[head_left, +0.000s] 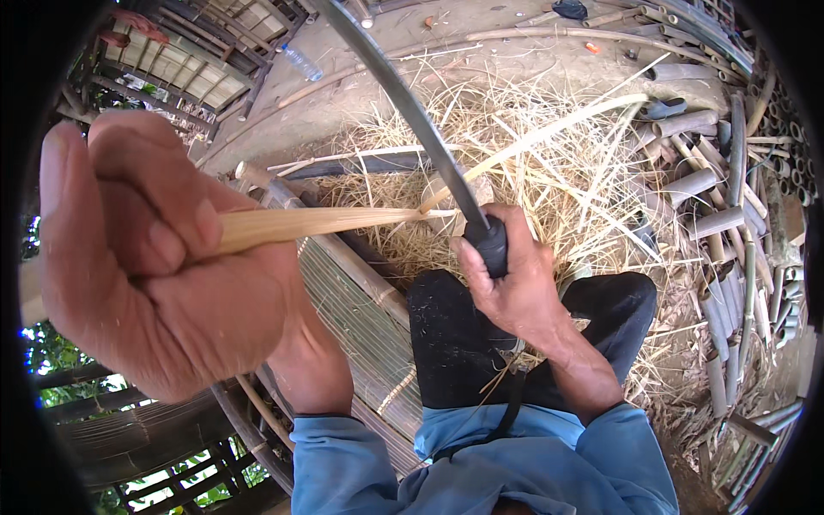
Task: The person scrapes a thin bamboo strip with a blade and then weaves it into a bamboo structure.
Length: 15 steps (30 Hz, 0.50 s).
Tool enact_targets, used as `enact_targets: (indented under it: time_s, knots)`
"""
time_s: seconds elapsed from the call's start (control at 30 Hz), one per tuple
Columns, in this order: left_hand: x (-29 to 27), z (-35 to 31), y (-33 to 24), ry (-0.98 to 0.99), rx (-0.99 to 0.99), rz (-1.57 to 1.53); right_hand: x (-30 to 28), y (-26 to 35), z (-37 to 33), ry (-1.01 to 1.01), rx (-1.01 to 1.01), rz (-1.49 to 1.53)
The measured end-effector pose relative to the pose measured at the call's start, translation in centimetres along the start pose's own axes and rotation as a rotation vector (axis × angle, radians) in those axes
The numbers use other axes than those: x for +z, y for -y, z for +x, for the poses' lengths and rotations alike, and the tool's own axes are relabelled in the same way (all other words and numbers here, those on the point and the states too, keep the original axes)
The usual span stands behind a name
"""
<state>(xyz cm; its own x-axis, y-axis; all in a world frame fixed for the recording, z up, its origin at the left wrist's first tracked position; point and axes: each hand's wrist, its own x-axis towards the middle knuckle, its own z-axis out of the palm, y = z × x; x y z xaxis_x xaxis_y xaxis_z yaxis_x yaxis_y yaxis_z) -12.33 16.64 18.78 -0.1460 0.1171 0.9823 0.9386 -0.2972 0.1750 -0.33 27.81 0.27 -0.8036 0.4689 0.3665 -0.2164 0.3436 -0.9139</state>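
Pale strip held out beside a long knife

The person's left hand is raised close to the camera, large in view, with its fingers curled in and closed on one end of the strip. From there the strip runs rightward, nearly level, and narrows toward the lower part of the blade; whether the two touch cannot be told. Near that narrow end, a second pale length passes behind the blade and slants up to the right; whether it is part of the same piece is unclear.

The right hand is wrapped firmly around the knife's black handle, above the person's dark-trousered knees. The dark blade points up and to the left.

Beyond the knees, a loose heap of straw-coloured shavings covers the ground. A slatted bamboo surface lies beside the legs on the left. Cut bamboo tubes are piled along the right, and a clear bottle lies at the upper left.
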Motion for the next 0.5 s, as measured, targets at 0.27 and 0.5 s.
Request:
enact_targets:
  time_s: [0.27,0.5]
  knots:
    - [-0.1,0.0,-1.3,-0.036,-0.016,0.022,2.1,-5.0,-0.8,0.247,0.120,-0.257]
    - [0.6,-0.1,-1.3,-0.216,0.045,0.153,1.7,0.9,0.3,-0.080,-0.371,-0.060]
